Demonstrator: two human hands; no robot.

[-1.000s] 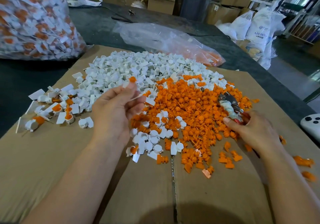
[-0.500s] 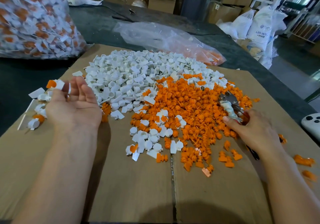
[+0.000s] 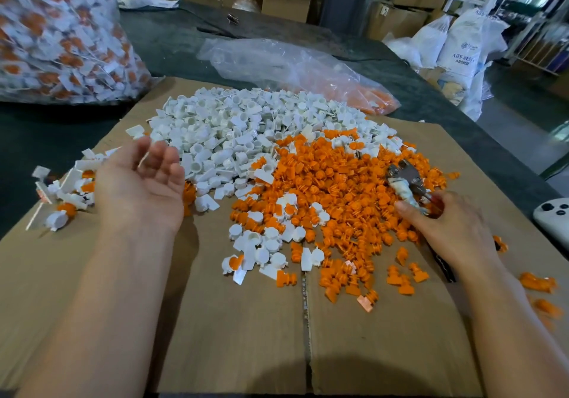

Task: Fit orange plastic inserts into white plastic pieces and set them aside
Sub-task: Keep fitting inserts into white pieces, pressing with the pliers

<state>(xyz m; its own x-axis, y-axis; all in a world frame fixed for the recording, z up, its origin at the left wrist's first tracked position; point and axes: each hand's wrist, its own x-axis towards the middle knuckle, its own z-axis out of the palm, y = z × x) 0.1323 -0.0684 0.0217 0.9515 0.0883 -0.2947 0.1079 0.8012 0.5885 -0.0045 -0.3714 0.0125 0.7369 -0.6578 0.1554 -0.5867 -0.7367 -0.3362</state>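
Note:
A heap of white plastic pieces [image 3: 246, 120] covers the far middle of the cardboard sheet [image 3: 234, 330]. A heap of orange inserts [image 3: 341, 188] lies to its right and nearer to me. At the left edge lies a small pile of assembled pieces [image 3: 66, 191], white with orange inside. My left hand [image 3: 141, 185] hovers palm up beside that pile, fingers loosely curled, holding nothing. My right hand [image 3: 446, 228] rests at the right side of the orange heap and grips pliers [image 3: 405, 182] whose metal jaws point into the heap.
A large clear bag of assembled pieces [image 3: 58, 34] stands at the far left. A crumpled clear bag [image 3: 292, 68] with some orange inserts lies behind the heaps. A white controller [image 3: 554, 222] sits at the right edge. Stray orange inserts [image 3: 537, 283] lie on the right. Cartons and sacks stand beyond the table.
My left hand carried an assembled piece from the middle to the left pile and let it go; it now starts back right, empty. The right hand with the pliers stayed put.

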